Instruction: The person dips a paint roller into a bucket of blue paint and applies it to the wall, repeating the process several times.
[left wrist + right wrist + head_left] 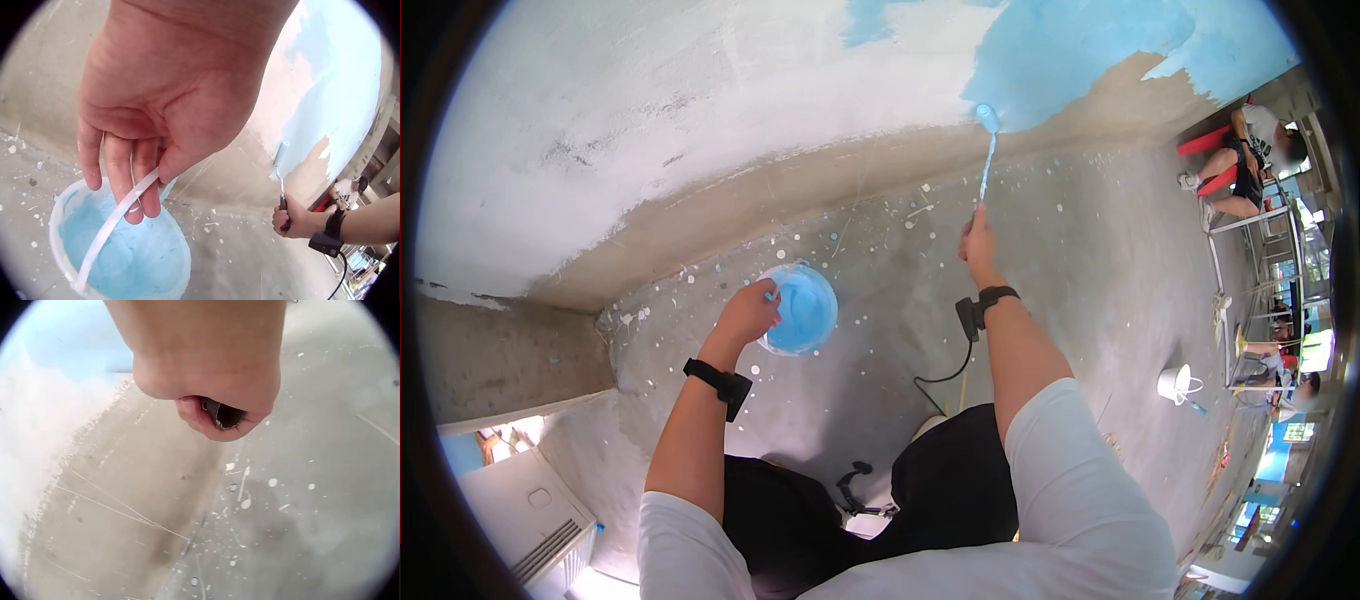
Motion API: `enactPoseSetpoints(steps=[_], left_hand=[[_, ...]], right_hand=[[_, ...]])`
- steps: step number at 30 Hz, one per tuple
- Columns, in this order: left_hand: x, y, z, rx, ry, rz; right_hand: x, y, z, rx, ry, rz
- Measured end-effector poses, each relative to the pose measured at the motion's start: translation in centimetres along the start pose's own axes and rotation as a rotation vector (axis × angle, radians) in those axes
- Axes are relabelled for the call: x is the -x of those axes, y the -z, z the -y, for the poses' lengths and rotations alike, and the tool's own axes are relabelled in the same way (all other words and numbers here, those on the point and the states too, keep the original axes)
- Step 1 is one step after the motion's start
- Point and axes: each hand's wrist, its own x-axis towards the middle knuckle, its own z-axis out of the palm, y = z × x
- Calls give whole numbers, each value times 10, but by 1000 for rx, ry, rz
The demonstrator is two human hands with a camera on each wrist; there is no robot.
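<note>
A person stands over a concrete floor speckled with paint drops and faces a rough whitish wall.

The left hand hangs low in front of the body. Its fingers curl round the thin white bail of a white bucket, so this hand is grasping. The bucket sits directly under and just beyond the left hand. It holds pale blue paint, which fills the lower part of the bucket in the left wrist view. Whether the bucket rests on the floor or hangs clear cannot be told.

The right hand is stretched forward, well apart from the left hand and further from the body. It is clenched tightly round the dark grip of a slim paint tool. The shaft runs up and away from the right hand. Its blue-coated head touches the wall at the lower edge of a large blue painted patch. Whether the head is a brush or a small roller cannot be told.

Each wrist wears a black strap, the left one and the right one.

Far beyond the right hand, at the foot of the wall, another person sits. A small white pail stands on the floor to the right of the right arm.
</note>
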Motion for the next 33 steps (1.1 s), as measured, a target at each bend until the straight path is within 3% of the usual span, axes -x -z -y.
enactPoseSetpoints(steps=[4,6,10,15,20,25,27,32,33], left_hand=[[-1,-1,5,11,-20,-2],[0,0,3,-3,-22,-7],[1,0,3,-19,-25,0],[-1,-1,6,-22,-23,10],[-2,-3,5,-35,-33,7],[-1,-3,6,4,-17,5],[1,-1,3,-10,-7,3],[-2,-2,4,-33,-29,-3],[-2,-3,4,-29,-17,0]], right_hand=[[-10,-2,39,-153,-37,-15],[-8,-11,54,-392,-156,17],[12,-27,41,-317,-159,20],[25,-30,35,-441,-300,156],[39,-44,37,-432,-300,127],[9,-28,52,-488,-300,127],[-8,-14,68,-651,-382,115],[3,-26,60,-670,-397,129],[8,-32,42,-577,-284,148]])
